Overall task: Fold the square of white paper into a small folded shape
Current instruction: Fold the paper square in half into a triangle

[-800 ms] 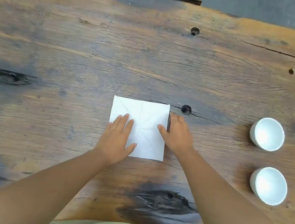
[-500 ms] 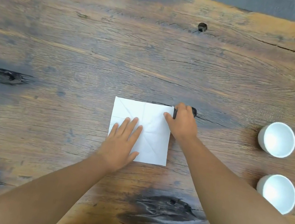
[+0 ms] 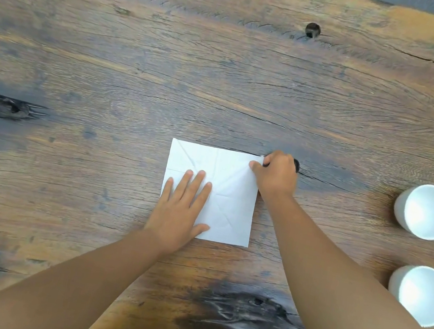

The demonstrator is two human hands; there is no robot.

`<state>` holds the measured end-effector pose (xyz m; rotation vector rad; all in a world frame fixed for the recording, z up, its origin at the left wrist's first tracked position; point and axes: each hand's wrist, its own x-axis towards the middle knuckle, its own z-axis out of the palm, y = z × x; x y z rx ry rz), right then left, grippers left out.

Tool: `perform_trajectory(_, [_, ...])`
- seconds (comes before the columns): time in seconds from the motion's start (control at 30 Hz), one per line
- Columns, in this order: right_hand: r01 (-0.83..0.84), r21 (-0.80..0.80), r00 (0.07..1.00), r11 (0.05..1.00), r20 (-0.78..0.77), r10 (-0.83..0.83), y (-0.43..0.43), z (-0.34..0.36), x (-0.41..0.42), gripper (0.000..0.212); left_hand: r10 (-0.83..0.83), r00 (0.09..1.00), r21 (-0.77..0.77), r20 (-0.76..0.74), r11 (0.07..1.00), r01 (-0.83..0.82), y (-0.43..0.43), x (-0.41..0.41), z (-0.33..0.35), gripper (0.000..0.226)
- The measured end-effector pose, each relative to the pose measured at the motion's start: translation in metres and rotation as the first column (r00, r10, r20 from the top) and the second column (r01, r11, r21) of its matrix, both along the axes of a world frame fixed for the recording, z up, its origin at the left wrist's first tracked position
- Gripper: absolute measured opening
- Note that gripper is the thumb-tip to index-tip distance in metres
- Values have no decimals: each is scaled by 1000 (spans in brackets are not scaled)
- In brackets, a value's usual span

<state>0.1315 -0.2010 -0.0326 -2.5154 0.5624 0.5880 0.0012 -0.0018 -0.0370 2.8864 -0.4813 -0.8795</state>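
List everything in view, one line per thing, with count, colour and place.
paper: one, white, creased square lying flat on the table near the middle, towards the near edge.
cups: two, white, empty, at the right side; far cup, near cup.
table: one, weathered brown wood with dark knots and holes, filling the view.
left hand: one, lying flat on the paper's near-left part, fingers spread.
right hand: one, pinching the paper's far-right corner.
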Motion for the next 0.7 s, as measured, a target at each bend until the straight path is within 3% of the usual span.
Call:
perform_trajectory(0.2, [234, 199, 970, 952, 11, -241, -4, -1, 7, 10, 9, 1000, 16, -7, 1000, -9, -5, 2, 3, 89])
perform_trajectory(0.7, [220, 263, 972, 939, 24, -235, -14, -8, 14, 34, 8, 1000, -14, 0, 1000, -8, -20, 28, 1, 89])
